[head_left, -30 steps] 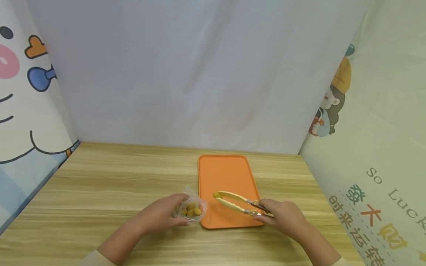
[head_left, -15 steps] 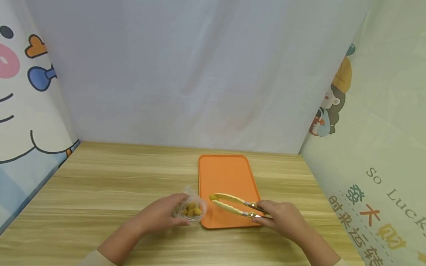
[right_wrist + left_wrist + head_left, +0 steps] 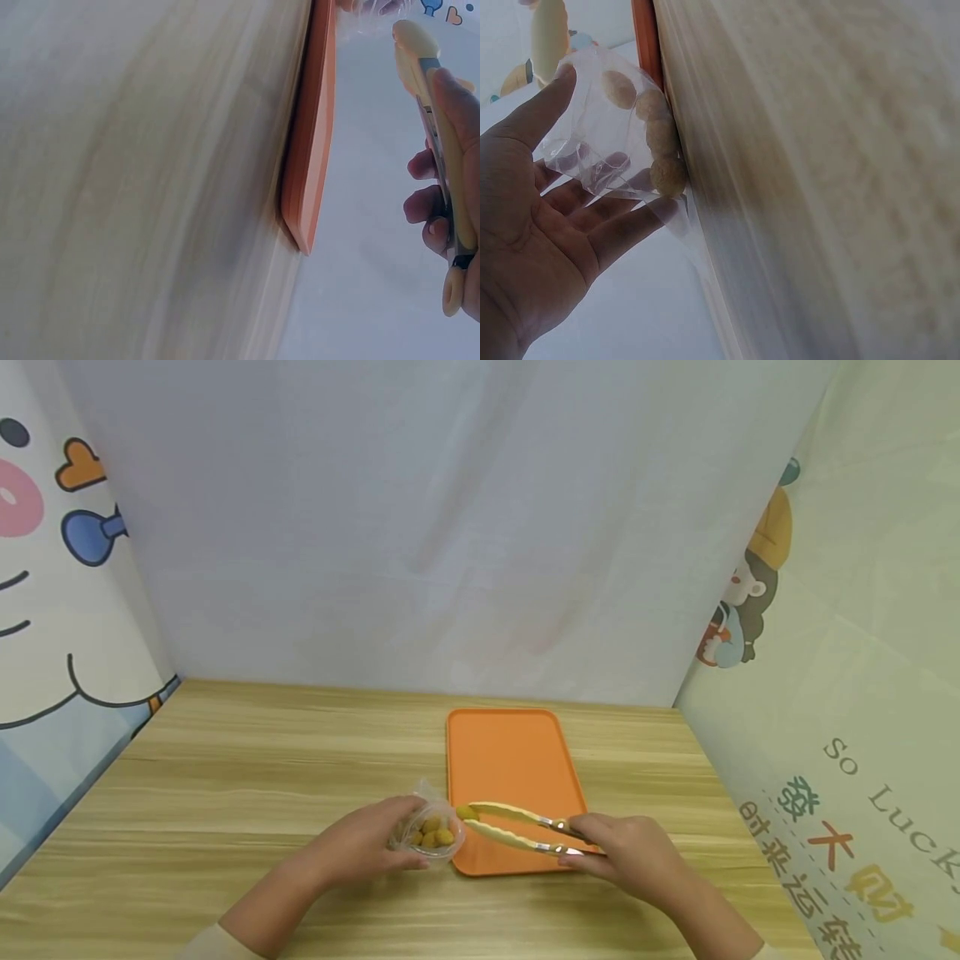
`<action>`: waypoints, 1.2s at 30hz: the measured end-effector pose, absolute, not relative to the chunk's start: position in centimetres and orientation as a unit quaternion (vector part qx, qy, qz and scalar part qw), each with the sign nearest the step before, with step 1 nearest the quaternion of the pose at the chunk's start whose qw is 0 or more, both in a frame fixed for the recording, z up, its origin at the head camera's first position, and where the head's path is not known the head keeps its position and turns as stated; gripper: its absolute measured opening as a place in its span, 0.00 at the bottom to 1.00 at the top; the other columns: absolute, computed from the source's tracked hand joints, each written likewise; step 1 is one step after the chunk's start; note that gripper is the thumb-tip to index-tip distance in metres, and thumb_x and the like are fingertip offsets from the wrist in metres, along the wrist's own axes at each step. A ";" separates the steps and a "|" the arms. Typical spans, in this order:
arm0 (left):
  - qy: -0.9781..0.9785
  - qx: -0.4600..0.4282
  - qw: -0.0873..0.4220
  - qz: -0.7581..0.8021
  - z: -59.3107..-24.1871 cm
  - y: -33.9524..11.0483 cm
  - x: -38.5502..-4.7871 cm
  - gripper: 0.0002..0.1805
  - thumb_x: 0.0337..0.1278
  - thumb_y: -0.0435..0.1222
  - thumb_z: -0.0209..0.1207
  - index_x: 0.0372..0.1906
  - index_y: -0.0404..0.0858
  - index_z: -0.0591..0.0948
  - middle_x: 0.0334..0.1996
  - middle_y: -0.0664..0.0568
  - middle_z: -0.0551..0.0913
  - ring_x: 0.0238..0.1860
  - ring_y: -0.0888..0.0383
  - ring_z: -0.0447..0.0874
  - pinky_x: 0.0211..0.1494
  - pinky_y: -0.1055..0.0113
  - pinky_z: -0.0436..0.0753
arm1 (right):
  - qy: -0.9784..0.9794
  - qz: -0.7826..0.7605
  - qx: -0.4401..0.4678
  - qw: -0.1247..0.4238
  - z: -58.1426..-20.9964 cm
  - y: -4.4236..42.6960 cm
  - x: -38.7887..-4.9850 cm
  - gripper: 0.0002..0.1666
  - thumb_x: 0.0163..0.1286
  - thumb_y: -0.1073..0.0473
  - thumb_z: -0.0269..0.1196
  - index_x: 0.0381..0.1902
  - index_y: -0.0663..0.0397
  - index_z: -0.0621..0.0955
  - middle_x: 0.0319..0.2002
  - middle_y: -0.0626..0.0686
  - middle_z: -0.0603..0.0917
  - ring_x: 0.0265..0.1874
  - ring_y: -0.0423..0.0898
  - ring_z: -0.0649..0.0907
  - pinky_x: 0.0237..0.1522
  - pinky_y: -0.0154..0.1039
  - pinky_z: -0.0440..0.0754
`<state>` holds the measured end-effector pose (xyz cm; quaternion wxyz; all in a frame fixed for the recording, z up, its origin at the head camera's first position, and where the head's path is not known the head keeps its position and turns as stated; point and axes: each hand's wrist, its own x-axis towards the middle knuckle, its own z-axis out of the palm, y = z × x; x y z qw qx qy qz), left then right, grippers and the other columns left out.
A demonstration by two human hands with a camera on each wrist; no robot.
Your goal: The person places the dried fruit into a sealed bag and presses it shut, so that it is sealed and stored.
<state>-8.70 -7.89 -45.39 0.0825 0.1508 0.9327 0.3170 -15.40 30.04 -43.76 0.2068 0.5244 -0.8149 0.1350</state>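
Observation:
My left hand [image 3: 367, 843] holds a clear plastic bag [image 3: 592, 112] between thumb and fingers, its round mouth facing up and to the right. Several small, rounded brownish-yellow pieces [image 3: 430, 837] lie inside; their kind is unclear. In my right hand [image 3: 633, 853] is a pair of tongs [image 3: 504, 812] with pale yellow heads and metal arms. One similar yellow piece [image 3: 467, 812] sits between the tong tips, right beside the bag's mouth. Beneath the tongs lies a flat orange tray [image 3: 502, 752]. In the right wrist view, fingers and thumb wrap the tong arms.
The tray rests on a wood-grain table [image 3: 300, 743], its left edge close to the bag. A pale curtain [image 3: 412, 527] hangs behind the table. Printed cloths stand at the left [image 3: 75, 610] and right [image 3: 825, 652] sides.
The right hand has moved the tongs and the gripped piece leftward and slightly down, from over the tray to the bag's mouth. The left hand and bag have stayed in place.

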 end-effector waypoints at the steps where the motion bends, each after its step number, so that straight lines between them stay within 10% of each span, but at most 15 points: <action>1: 0.932 0.151 0.082 0.318 -45.4 -7.9 -8.7 0.41 0.48 0.58 0.69 0.65 0.43 0.72 0.58 0.52 0.79 0.57 0.54 0.77 0.60 0.51 0.76 | -0.813 0.135 0.526 0.209 -43.7 30.0 -15.4 0.21 0.56 0.42 0.71 0.40 0.48 0.81 0.28 0.38 0.85 0.19 0.30 0.79 0.21 0.22 0.73; 16: 0.931 0.151 0.087 0.320 -45.1 -7.7 -8.4 0.41 0.49 0.57 0.69 0.66 0.43 0.71 0.58 0.53 0.79 0.59 0.53 0.78 0.62 0.50 0.76 | -0.795 0.133 0.547 0.224 -42.7 28.5 -15.3 0.21 0.59 0.40 0.69 0.40 0.47 0.82 0.25 0.35 0.81 0.16 0.26 0.62 0.18 0.18 0.63; 36: 0.926 0.151 0.097 0.334 -44.8 -7.7 -8.2 0.41 0.49 0.57 0.69 0.67 0.45 0.71 0.59 0.53 0.78 0.58 0.53 0.78 0.62 0.49 0.76 | -0.773 0.126 0.571 0.247 -42.2 26.9 -15.0 0.27 0.54 0.35 0.71 0.41 0.47 0.82 0.30 0.37 0.83 0.13 0.28 0.66 0.16 0.18 0.64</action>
